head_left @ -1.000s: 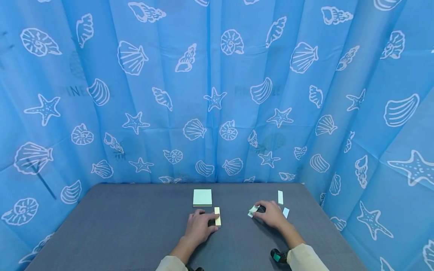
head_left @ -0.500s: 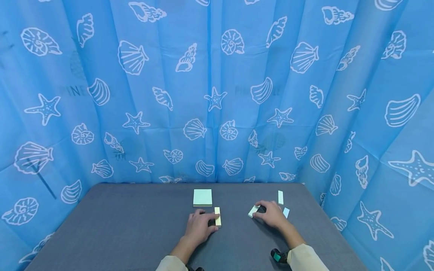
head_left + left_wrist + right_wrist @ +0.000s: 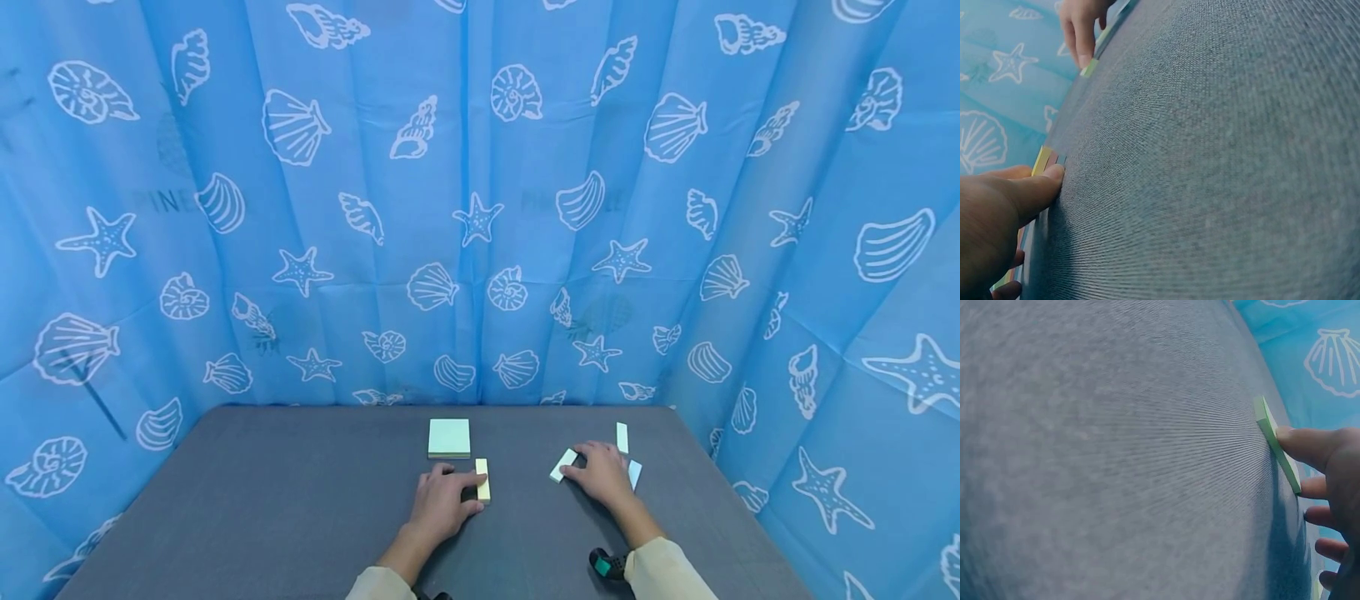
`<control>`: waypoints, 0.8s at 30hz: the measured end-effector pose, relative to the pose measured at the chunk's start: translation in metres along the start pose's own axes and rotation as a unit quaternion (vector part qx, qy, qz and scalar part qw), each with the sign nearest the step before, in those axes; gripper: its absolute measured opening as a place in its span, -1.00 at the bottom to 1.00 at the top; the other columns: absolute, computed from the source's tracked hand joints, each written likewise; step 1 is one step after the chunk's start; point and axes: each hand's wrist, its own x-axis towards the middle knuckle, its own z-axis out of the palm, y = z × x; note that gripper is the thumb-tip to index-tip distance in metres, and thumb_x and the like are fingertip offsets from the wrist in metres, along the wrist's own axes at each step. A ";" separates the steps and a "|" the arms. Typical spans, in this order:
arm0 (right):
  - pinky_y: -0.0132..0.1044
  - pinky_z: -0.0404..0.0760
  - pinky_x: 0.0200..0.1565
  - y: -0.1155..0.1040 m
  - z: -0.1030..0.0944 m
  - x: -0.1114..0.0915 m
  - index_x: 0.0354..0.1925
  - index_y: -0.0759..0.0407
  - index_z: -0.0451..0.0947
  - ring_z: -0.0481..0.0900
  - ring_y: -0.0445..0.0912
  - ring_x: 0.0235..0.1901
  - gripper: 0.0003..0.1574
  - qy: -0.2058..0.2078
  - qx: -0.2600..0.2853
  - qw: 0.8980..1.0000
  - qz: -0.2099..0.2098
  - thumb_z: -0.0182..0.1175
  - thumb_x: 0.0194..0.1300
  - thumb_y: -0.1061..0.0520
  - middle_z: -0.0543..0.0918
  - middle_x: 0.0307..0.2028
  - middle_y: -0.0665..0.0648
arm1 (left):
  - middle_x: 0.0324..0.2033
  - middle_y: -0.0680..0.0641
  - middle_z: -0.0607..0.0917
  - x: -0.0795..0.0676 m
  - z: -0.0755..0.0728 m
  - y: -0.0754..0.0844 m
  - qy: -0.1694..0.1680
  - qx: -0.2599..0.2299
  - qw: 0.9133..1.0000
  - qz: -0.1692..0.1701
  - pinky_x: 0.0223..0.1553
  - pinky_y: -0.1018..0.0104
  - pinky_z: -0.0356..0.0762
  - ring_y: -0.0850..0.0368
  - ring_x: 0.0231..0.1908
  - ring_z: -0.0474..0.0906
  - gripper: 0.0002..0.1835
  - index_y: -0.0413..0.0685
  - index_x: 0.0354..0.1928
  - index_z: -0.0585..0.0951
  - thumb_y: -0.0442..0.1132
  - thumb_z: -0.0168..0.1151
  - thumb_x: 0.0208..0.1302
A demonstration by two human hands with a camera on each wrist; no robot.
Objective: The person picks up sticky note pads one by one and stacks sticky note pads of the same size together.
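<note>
In the head view my left hand (image 3: 438,502) holds a narrow yellow sticky note pad (image 3: 482,471) near the table's middle, thumb at its near end and index finger on it. The left wrist view shows yellow, pink and blue layers in this pad (image 3: 1042,160). Farther right, my right hand (image 3: 603,477) has thumb and index finger on a narrow pale green sticky note pad (image 3: 558,473), which lies at a slant. From the right wrist, the thumb is seen against the face of the green pad (image 3: 1266,422) and the index fingertip at its end.
A square pale green sticky note pad (image 3: 448,435) with coloured layers lies behind my left hand. Beyond the right hand lie a small whitish strip (image 3: 622,437) and a pale blue one (image 3: 635,472). A blue seashell-patterned curtain (image 3: 480,250) borders the grey table (image 3: 300,500).
A curled-up light green sheet on the right pad lies flat from half a second ago. The right hand has shifted slightly, exposing more of the pad. The left hand stays in place.
</note>
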 end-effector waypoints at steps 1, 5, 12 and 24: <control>0.34 0.21 0.10 0.000 0.000 0.000 0.04 0.27 0.61 0.32 0.36 0.18 -0.39 -0.001 0.000 1.000 -0.001 0.39 0.13 -0.09 0.53 0.11 0.38 | 0.01 0.06 0.66 0.000 0.000 0.000 0.000 -0.003 1.000 -0.002 0.01 -0.09 0.33 -0.10 0.16 0.40 -0.55 0.39 0.07 0.68 0.01 0.46 0.06; 0.33 0.22 0.10 0.000 0.001 0.001 0.04 0.25 0.61 0.32 0.35 0.18 -0.39 0.003 0.012 1.000 0.002 0.42 0.10 -0.06 0.54 0.11 0.37 | 0.02 0.04 0.65 0.000 -0.001 0.000 -0.003 -0.010 1.000 -0.005 0.02 -0.10 0.32 -0.11 0.17 0.39 -0.55 0.39 0.07 0.67 0.01 0.46 0.06; 0.23 0.37 0.03 -0.004 0.009 0.006 0.02 0.23 0.56 0.46 0.28 0.07 -0.41 0.025 0.081 0.996 -0.015 0.50 0.00 0.15 0.61 -0.02 0.31 | 0.03 0.05 0.64 0.000 -0.002 0.000 -0.006 -0.013 1.000 -0.014 0.03 -0.10 0.33 -0.11 0.17 0.38 -0.54 0.42 0.07 0.67 0.01 0.46 0.06; 0.01 0.49 -0.18 -0.023 0.014 0.004 -0.01 0.15 0.51 0.56 -0.02 -0.30 -0.45 0.031 0.148 0.988 -0.037 0.41 0.01 0.39 0.63 -0.34 0.06 | -0.01 0.12 0.67 0.000 -0.002 -0.001 -0.001 0.000 1.000 0.006 0.03 -0.07 0.31 -0.08 0.17 0.39 -0.54 0.40 0.08 0.67 0.03 0.46 0.06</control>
